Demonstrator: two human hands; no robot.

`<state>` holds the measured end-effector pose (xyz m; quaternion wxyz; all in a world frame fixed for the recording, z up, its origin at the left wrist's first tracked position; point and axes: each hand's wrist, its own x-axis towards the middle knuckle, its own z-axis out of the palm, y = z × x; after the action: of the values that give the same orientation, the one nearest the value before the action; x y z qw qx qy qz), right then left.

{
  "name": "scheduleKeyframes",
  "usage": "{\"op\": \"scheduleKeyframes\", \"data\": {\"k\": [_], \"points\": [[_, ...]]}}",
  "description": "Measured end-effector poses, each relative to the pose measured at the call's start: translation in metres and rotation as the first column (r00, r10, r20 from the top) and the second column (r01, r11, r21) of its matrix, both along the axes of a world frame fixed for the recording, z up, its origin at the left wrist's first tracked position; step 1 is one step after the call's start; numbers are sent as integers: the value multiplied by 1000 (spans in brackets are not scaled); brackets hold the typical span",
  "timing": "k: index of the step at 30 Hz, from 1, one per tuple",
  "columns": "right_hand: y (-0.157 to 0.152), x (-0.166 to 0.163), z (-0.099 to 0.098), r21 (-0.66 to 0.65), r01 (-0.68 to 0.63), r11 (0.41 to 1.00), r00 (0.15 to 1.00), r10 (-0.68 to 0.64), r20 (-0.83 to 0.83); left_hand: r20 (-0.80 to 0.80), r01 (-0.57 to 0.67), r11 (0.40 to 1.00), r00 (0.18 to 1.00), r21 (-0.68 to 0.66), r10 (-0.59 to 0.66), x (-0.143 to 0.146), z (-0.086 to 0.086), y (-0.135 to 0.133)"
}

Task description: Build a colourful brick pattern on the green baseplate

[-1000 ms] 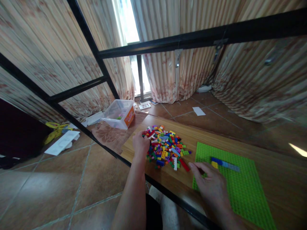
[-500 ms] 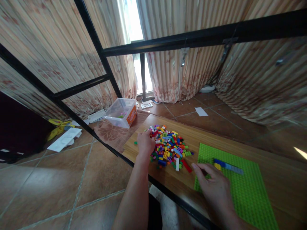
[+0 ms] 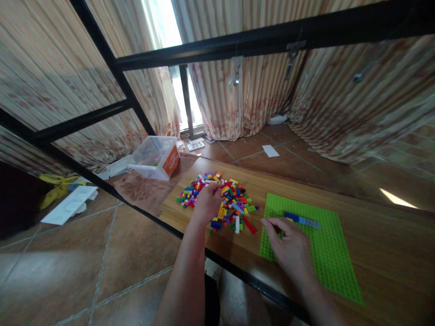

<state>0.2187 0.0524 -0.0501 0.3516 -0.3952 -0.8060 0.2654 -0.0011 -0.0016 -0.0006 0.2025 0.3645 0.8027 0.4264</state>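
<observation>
A heap of small colourful toy bricks (image 3: 238,206) lies on a wooden table. My left hand (image 3: 208,203) is over the middle of the heap, its fingers closed near a red brick; whether they hold anything is hidden. To the right lies a green studded baseplate (image 3: 326,262). Along its upper part sits a row of a blue brick (image 3: 291,217) and a translucent light-blue brick (image 3: 311,223), with a bit of yellow brick beside it. My right hand (image 3: 292,244) hovers over the baseplate's left side, thumb and forefinger pinched; anything between them is too small to see.
A clear plastic bin (image 3: 154,156) with an orange label and a few bricks inside stands beyond the table's left end. Black metal bars (image 3: 210,52) cross in front and along the table's near edge. White packaging (image 3: 70,206) lies on the tiled floor at left.
My left hand has moved rightward across the heap, uncovering bricks at its left side. My right hand stays by the baseplate's left edge. The whole view has shifted.
</observation>
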Motion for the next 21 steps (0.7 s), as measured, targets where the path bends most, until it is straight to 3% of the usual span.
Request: {"op": "scheduleKeyframes", "data": {"k": [7, 15, 21], "points": [[2, 1, 0, 7, 5, 1000, 1000, -5, -11, 157, 111, 994, 981, 12, -111, 11, 4, 4], [4, 5, -3, 3, -14, 1000, 1000, 14, 3, -209, 31, 989, 976, -144, -61, 12, 2, 0], [4, 7, -6, -10, -9, 1000, 1000, 9, 25, -259, -101, 980, 964, -170, 55, 8, 3, -4]]}}
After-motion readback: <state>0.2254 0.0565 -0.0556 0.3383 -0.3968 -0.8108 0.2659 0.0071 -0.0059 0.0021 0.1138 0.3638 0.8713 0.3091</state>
